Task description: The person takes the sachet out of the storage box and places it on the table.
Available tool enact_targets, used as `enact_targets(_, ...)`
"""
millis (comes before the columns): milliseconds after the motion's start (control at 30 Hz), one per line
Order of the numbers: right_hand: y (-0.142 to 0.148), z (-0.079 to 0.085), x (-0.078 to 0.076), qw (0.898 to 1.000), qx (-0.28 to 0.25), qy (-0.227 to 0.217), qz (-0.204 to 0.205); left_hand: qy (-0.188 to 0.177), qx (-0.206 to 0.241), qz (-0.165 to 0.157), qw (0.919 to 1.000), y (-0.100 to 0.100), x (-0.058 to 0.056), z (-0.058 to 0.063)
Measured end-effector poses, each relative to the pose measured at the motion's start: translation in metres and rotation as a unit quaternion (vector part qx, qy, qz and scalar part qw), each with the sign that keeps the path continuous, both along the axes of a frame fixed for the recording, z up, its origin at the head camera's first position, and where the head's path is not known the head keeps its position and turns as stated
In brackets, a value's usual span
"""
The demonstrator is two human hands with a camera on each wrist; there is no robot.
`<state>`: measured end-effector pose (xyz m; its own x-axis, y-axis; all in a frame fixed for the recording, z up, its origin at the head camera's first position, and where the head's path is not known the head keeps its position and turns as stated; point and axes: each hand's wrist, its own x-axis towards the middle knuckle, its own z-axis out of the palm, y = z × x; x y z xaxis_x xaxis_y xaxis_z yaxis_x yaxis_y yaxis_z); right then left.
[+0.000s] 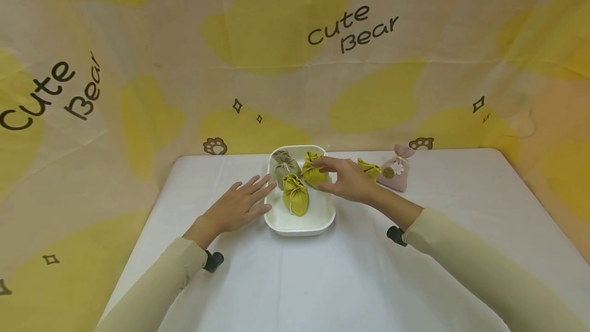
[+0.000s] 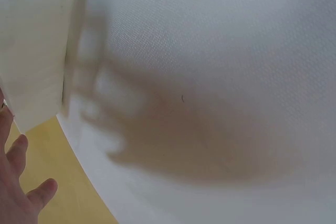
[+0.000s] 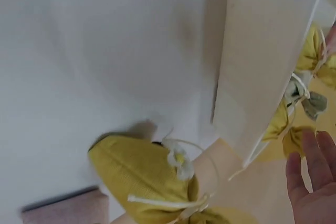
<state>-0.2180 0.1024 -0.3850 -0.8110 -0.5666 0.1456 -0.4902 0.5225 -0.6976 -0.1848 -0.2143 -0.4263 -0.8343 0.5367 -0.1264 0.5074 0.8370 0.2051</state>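
A white tray (image 1: 318, 216) holds a grey-green drawstring pouch (image 1: 282, 160) at the back left and two yellow ones. One yellow pouch (image 1: 296, 200) lies nearer the front; the other yellow pouch (image 1: 311, 174) is at the back right. My left hand (image 1: 236, 207) is spread at the tray's left edge, fingertips overlapping the rim. Over the right rim reaches my right hand (image 1: 346, 178), thumb and fingers parted beside the back-right pouch. In the right wrist view its fingers (image 3: 315, 163) look fairly straight, close to that pouch's gathered top.
Right of the tray, partly behind my right hand, a third yellow pouch (image 3: 139, 174) with a small white flower lies on the white tabletop (image 1: 281, 281). Beside it stands a pink pouch (image 1: 400, 181) with a flower and round tag. A patterned cloth (image 1: 276, 65) hangs behind.
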Motion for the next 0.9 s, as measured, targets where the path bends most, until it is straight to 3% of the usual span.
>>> enact_targets(400,-0.027,-0.006,0.004,0.999,-0.013,-0.035,0.031,0.0,-0.002,-0.002,1.0,0.0,0.0,0.003)
enact_targets(900,-0.045,-0.012,0.004,0.998,0.024,0.025,0.056,0.007,-0.003,-0.01,0.9999,0.0,0.0,0.001)
